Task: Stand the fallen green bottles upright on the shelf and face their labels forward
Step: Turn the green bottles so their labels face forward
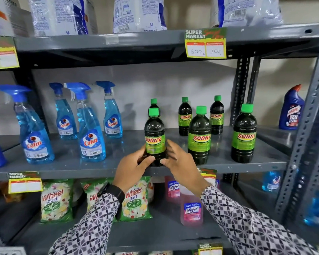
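Several dark green bottles with green caps and "SUNNY" labels stand upright on the grey middle shelf (118, 168). Both hands wrap the base of the front one (154, 134), which stands near the shelf's front edge with its label towards me. My left hand (132, 169) grips its lower left side and my right hand (179, 162) its lower right side. Two more front bottles (199, 135) (243, 134) stand to the right with labels forward. Behind are three smaller-looking ones (185, 116) (217, 115) (153, 103), the last mostly hidden.
Several blue Colin spray bottles (90, 126) fill the left of the same shelf. A blue toilet-cleaner bottle (291, 109) stands beyond the right upright post. Detergent pouches (56, 199) and pink bottles (191, 208) sit on the shelf below. White bags line the top shelf.
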